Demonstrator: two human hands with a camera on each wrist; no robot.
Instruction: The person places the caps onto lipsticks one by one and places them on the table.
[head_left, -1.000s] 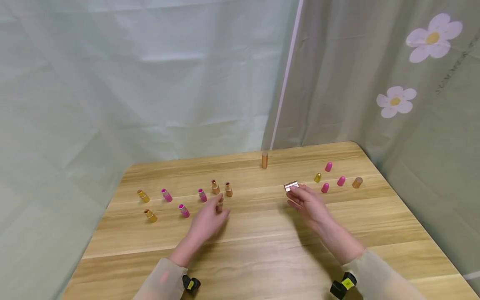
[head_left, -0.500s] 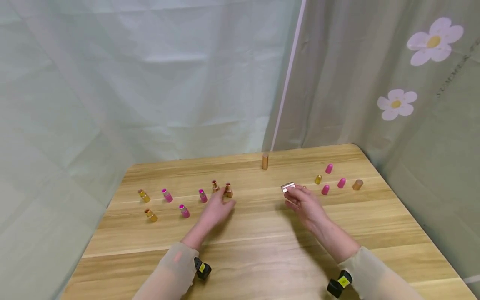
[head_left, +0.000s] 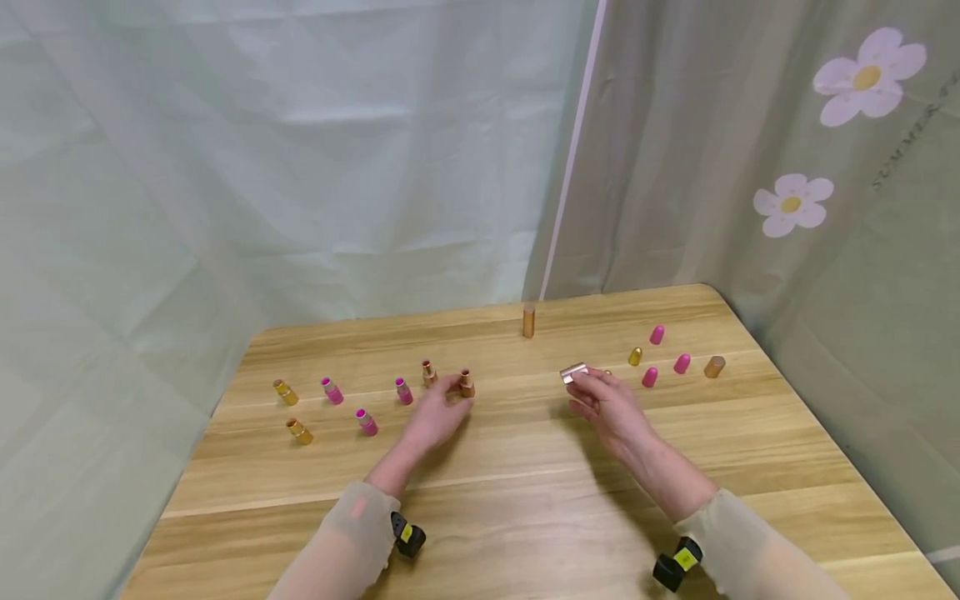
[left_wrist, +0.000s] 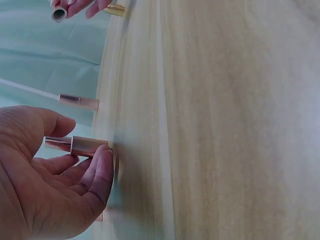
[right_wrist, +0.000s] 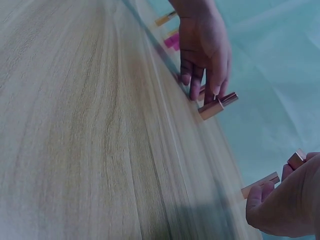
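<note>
In the head view my left hand (head_left: 435, 417) grips an uncapped rose-gold lipstick tube (head_left: 467, 384), upright at the tabletop. The left wrist view shows curled fingers around the lipstick tube (left_wrist: 90, 146). To the right, my right hand (head_left: 615, 408) pinches a shiny rose-gold cap (head_left: 573, 373) above the table, tilted, its hollow end visible in the left wrist view. Just behind my left hand stands another uncapped rose-gold tube (head_left: 429, 373). A closed-looking rose-gold tube (head_left: 528, 322) stands at the table's back edge, between the two hands.
Pink tubes (head_left: 404, 391) and gold tubes (head_left: 285, 392) stand uncapped on the left. On the right are several pink caps (head_left: 682, 363), gold caps (head_left: 635, 357) and a rose-gold cap (head_left: 715, 366). A curtain (head_left: 420, 167) hangs behind the wooden table (head_left: 510, 517).
My left hand has reached forward and right, taken hold of the rose-gold lipstick tube and shifted it slightly right. My right hand has drifted slightly left with the cap.
</note>
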